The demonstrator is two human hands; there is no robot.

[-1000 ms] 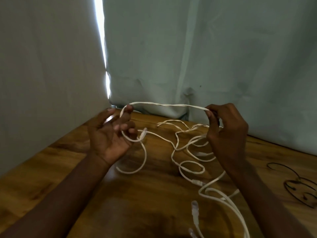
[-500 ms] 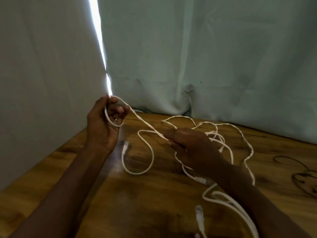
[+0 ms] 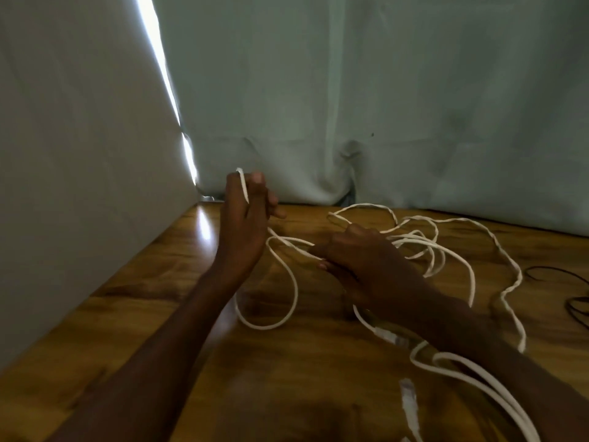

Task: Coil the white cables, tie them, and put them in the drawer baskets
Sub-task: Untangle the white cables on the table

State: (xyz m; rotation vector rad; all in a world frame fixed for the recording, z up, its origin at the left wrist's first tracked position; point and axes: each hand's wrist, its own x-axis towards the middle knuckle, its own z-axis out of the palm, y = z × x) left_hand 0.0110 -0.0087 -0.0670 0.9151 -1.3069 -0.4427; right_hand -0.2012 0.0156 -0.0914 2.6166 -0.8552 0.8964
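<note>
A long white cable (image 3: 294, 291) lies in loose tangled loops on the wooden table (image 3: 143, 307). My left hand (image 3: 245, 218) is raised upright at the back left and holds a loop of the cable, a strand crossing its back. My right hand (image 3: 357, 256) sits lower, just right of it, and pinches a strand that runs between the two hands. More loops spread to the right (image 3: 471, 275). A white plug (image 3: 409, 401) lies near the front edge and another connector (image 3: 390, 336) sits under my right wrist.
Pale cloth sheets (image 3: 382, 106) hang close behind and to the left of the table, with a bright gap (image 3: 165, 81) between them. Thin black cables (image 3: 570, 301) lie at the table's right edge.
My left hand has turned more upright with the loop on it. My right hand has stayed low near the left hand, keeping its hold on the strand.
</note>
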